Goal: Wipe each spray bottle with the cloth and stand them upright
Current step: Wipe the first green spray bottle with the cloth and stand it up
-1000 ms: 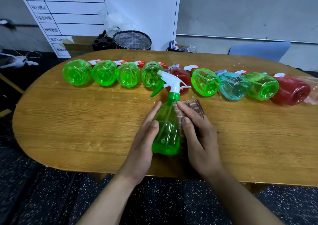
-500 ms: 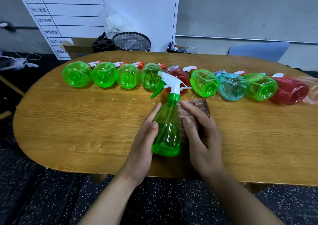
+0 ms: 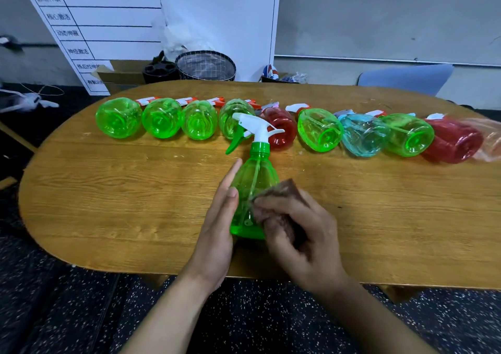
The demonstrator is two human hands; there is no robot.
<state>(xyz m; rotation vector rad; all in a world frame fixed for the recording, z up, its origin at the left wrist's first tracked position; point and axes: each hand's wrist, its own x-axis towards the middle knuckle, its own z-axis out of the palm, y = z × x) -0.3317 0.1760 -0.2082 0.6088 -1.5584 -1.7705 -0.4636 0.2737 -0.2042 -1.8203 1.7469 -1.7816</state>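
— Since a second ago the right hand has slid the cloth down from the shoulder of the bottle to its lower body, the fingers now curled round the cloth and blurred with rubbing.

— And the left hand?

— Flat against the bottle's left side, fingers straight, only bracing it. It stands upright at the near middle of the counter.

— How would it handle?

— It looks empty, thin clear plastic: light, smooth, likely slippery, and easy to tip under a sideways wipe. I'd hold it low on the body or at the green collar, not by the white sprayer, whose trigger could give.

— What of the rest?

— A row lies on its side along the far edge, green, red and blue, not yet stood up.
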